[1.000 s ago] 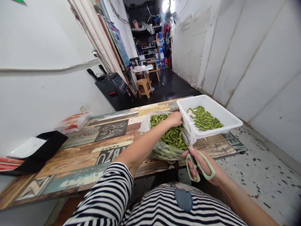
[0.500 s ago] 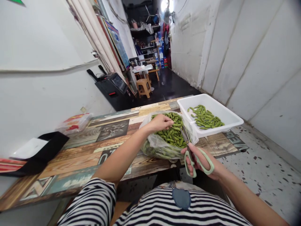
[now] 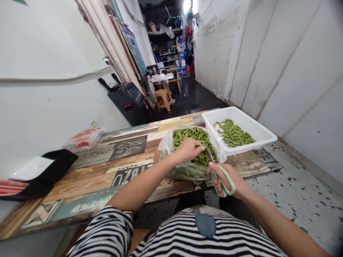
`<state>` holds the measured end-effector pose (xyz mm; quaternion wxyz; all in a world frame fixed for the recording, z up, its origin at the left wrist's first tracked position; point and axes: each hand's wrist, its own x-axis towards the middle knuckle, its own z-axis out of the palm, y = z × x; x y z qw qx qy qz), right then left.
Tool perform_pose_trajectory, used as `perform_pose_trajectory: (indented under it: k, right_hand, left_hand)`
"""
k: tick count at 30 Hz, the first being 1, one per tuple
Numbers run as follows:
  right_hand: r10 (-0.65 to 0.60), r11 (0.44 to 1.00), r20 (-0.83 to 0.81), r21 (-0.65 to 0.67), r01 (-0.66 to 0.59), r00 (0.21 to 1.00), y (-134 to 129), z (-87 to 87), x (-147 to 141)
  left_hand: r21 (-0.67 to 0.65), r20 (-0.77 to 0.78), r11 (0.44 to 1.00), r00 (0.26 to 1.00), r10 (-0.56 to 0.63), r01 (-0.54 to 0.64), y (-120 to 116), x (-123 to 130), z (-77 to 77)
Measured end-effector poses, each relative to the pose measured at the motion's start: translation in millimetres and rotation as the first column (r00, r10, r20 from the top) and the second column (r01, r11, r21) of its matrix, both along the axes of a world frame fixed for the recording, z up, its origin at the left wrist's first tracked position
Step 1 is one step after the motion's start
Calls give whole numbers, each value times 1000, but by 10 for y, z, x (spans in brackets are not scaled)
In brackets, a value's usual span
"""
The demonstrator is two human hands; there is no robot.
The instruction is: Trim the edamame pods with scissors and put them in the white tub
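Note:
A clear plastic bag full of green pods lies open near the table's front edge. Over the pods is my left hand, its fingers pinched at the scissors' tips; a pod seems to be between them, though it is small. My right hand holds green-handled scissors, whose blades look nearly closed and point at my left fingertips. A white tray with more green pods stands just right of the bag.
The patterned wooden table bears a red and clear plastic package at left. Beside it are a black strap-like object and a white item. Beyond the table stand a black machine and a tan stool.
My left hand has moved right and toward me, to the scissors' tips. The scissors have closed from a wider opening, and the handles have come together in my right hand.

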<state>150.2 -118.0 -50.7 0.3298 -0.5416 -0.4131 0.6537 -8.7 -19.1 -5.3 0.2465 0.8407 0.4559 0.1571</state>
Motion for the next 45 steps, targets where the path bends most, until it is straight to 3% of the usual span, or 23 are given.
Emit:
perform_pose_trajectory:
  k: [4, 7, 10, 12, 15, 18, 20, 23, 29, 35, 45]
  right_hand:
    - [8, 999, -130, -44, -14, 991, -37, -16, 29]
    - [18, 998, -197, -57, -30, 980, -90, 3, 62]
    - [-24, 998, -211, -62, 11, 977, -145, 36, 119]
    - [-55, 997, -207, -68, 42, 977, -174, 53, 169]
    - [-76, 996, -204, -57, 66, 976, -193, 53, 223]
    - [-60, 997, -207, -53, 50, 977, -180, 27, 217]
    - [-27, 998, -196, -59, 15, 980, -166, 11, 188]
    - [14, 999, -163, -48, -22, 987, -151, 14, 145]
    - [39, 999, -74, -7, -40, 997, -129, 102, 96]
    - [48, 998, 49, 28, -49, 998, -82, 159, 46]
    - [59, 998, 166, 21, -64, 984, -45, 122, 65]
  left_hand:
    - [67, 67, 996, 996, 54, -59, 275, 213, 115]
    - [54, 188, 994, 977, -104, 95, 556, 528, 245]
    - [170, 190, 979, 971, -143, 111, 688, 646, 314]
    - [220, 55, 971, 993, -109, 94, 656, 550, 282]
    - [97, -240, 980, 960, -148, 175, 524, 308, 122]
    - [99, -349, 971, 922, -171, 217, 438, 154, -48]
    - [105, -312, 975, 938, -153, 194, 425, 110, -98]
    - [-46, -164, 990, 977, -140, 134, 410, 59, -85]
    - [-177, 76, 983, 996, 54, -40, 274, -1, -109]
    - [-267, 192, 964, 980, 58, -5, 167, 2, -116]
    - [-395, 160, 918, 987, 27, 39, 124, -78, 65]
